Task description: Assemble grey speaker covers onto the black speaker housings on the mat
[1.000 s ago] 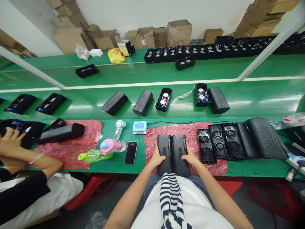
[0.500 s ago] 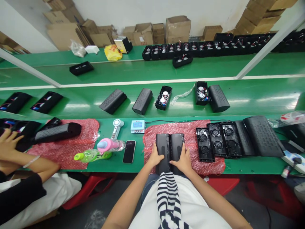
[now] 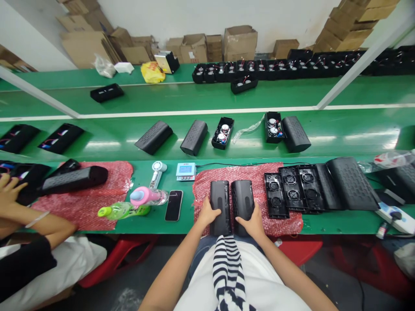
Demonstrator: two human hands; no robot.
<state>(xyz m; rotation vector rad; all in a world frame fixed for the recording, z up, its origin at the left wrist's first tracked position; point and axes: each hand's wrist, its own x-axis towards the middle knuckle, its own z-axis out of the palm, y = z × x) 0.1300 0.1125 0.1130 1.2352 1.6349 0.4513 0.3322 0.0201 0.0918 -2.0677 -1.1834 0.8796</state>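
Note:
Two long black speaker housing halves stand side by side in front of me on red bubble wrap [image 3: 201,190], a narrow gap between them. My left hand [image 3: 207,214] is closed around the outer side of the left housing half [image 3: 223,198], thumb across its face. My right hand [image 3: 253,220] grips the right housing half [image 3: 243,196] the same way. Just right of it lie black housing pieces with round speaker grilles [image 3: 293,188]. Both held pieces reach the bench edge near my lap, and their undersides are hidden.
Left of the wrap are a phone [image 3: 173,205], a small blue-white device [image 3: 186,170], a handheld fan [image 3: 158,172] and bottles [image 3: 129,210]. Several housings, one with two exposed speakers [image 3: 223,133], lie on the green belt [image 3: 129,134] beyond. A co-worker's hand [image 3: 9,190] is at far left.
The two housing halves have come apart: the right one has shifted and tilted slightly away from the left, widening the gap. Both hands keep their hold. The view has shifted slightly.

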